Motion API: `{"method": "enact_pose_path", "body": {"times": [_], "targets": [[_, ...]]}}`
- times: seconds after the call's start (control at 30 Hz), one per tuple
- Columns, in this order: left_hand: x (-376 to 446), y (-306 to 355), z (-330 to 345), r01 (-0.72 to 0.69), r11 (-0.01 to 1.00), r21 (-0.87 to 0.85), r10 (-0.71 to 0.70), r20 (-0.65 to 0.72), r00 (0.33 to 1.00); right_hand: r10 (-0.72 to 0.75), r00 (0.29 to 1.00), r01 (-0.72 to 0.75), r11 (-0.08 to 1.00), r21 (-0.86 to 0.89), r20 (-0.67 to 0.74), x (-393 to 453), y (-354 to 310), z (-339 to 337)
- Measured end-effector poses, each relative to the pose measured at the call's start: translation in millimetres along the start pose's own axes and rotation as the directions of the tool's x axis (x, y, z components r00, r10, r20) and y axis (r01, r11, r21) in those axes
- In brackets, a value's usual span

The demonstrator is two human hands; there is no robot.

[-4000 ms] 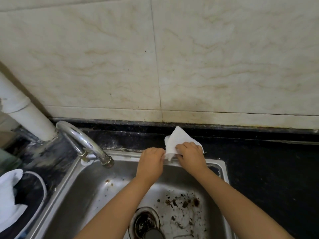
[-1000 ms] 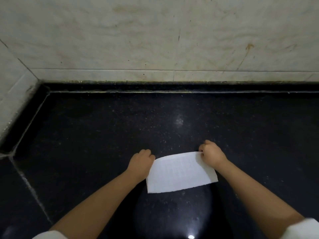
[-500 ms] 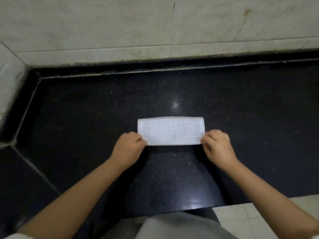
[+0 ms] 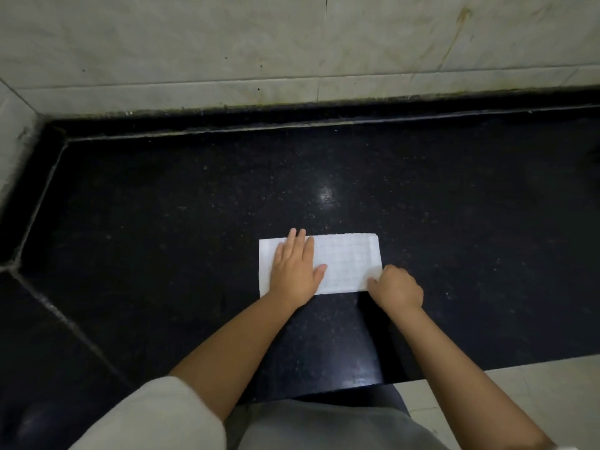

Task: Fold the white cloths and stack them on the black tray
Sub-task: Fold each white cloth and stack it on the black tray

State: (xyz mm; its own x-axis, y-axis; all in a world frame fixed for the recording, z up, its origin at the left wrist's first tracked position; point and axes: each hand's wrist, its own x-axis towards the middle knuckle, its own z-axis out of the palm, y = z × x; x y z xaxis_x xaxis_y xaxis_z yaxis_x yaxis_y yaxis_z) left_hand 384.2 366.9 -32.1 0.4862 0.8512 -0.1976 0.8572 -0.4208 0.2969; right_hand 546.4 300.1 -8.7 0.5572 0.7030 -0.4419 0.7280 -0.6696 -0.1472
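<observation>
- A person at a kitchen counter works a white cloth [image 4: 349, 261] folded into a flat rectangle on the black countertop [image 4: 194, 222], near its front edge and well apart from the tiled wall [image 4: 227, 43] behind.
- The cloth's long axis runs left to right, roughly parallel to the wall and the counter's front edge; its short sides face the two ends of the counter.
- The left hand [image 4: 297, 271] lies palm-down on the cloth's left part, fingers straight and close together, pointing toward the wall, thumb spread to the right.
- The right hand [image 4: 397, 287] is curled at the cloth's near right corner; its fingertips are tucked under the knuckles, so whether they actually pinch the corner cannot be made out.
- The left palm hides part of the cloth's near edge, and how many layers the fold has cannot be told.
- A pale sleeve [image 4: 156, 417] and grey clothing [image 4: 324, 427] are cut off by the bottom of the frame; the counter runs out of view at both sides.
</observation>
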Motion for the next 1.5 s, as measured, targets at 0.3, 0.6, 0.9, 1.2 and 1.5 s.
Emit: {"method": "enact_pose_path", "body": {"times": [0.3, 0.6, 0.9, 1.2, 1.5], "targets": [[0.3, 2.0, 13.5, 0.046, 0.996, 0.073, -0.05, 0.055, 0.997, 0.057, 0.994, -0.042, 0.987, 0.152, -0.098, -8.2, -10.9, 0.2], [-25.9, -70.8, -30.3, 0.132, 0.99, -0.041, -0.138, -0.184, 0.973, -0.303, 0.841, 0.509, 0.722, 0.468, -0.448, -40.0, -78.0, 0.7], [-85.8, -126.0, -23.8, 0.269, 0.955, -0.126, -0.293, -0.261, 0.92, -0.713, 0.623, 0.776, 0.614, 0.144, -0.321, -47.2, -112.3, 78.3], [-85.3, -111.0, -11.0, 0.095, 0.982, -0.162, -0.143, -0.314, 0.939, -0.849, 0.462, 0.868, 0.492, -0.065, -0.257, -37.9, -76.7, 52.2], [-59.9, -67.2, -0.1, -0.256, 0.966, 0.032, 0.257, -0.223, 0.94, -0.856, 0.515, 0.753, 0.48, -0.45, -0.051, -19.1, -48.4, 29.9]]}}
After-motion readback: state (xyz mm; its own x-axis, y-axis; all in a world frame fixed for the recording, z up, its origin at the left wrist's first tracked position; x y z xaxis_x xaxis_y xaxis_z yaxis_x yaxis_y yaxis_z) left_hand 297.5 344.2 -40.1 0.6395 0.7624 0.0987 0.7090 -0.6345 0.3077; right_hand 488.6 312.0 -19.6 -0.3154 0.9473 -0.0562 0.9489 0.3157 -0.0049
